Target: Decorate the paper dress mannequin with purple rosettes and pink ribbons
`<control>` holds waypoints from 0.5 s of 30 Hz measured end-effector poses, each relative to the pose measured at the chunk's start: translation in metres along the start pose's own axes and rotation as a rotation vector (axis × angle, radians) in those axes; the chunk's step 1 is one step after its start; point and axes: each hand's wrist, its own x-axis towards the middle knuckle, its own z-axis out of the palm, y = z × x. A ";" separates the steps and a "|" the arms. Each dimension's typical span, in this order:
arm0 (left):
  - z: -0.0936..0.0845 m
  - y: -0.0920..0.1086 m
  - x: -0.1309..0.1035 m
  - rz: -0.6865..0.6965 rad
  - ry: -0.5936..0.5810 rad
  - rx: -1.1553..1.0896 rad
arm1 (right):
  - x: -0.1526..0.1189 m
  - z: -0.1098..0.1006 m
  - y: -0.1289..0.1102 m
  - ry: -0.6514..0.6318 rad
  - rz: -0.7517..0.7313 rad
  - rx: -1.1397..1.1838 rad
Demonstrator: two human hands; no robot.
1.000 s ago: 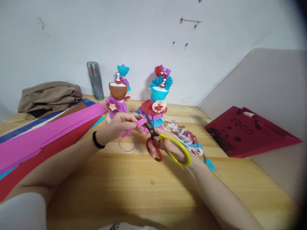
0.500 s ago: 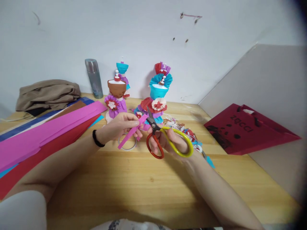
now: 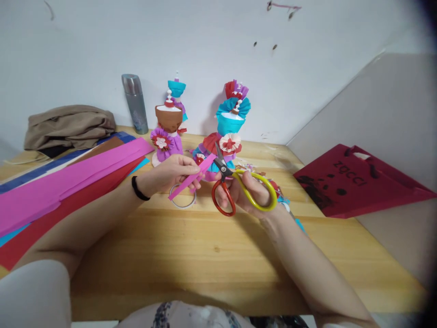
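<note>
My left hand (image 3: 180,172) pinches a narrow pink paper strip (image 3: 186,183) between thumb and fingers, above the table. In my right hand (image 3: 251,193) is a pair of scissors (image 3: 223,170) with one yellow and one red handle, thumb and fingers through the loops. The blades are parted and point up and away, with the strip's upper end at them. Below my left hand a roll of tape (image 3: 183,206) lies on the wooden table (image 3: 164,259). Behind my hands stand small paper-dressed mannequins, one with a brown top (image 3: 168,119) and one with a turquoise top (image 3: 231,124).
Long sheets of coloured crepe paper (image 3: 78,171) lie at the left, beside a folded brown cloth (image 3: 70,127). A grey bottle (image 3: 135,105) stands by the wall. Paper scraps (image 3: 282,193) are at the right, partly behind my right hand, and a dark red bag (image 3: 358,182) leans further right.
The view has shifted slightly downward. Both hands keep their holds, and the strip's upper end now reaches a little further toward the scissor blades.
</note>
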 end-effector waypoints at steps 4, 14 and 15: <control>-0.001 0.000 0.001 0.020 0.062 0.058 | -0.002 -0.005 0.006 -0.036 0.042 -0.039; 0.000 -0.002 0.000 -0.013 0.068 0.069 | -0.003 0.002 0.011 -0.042 0.011 -0.264; 0.000 -0.002 0.001 -0.011 0.082 0.069 | -0.002 0.003 0.009 -0.028 0.030 -0.277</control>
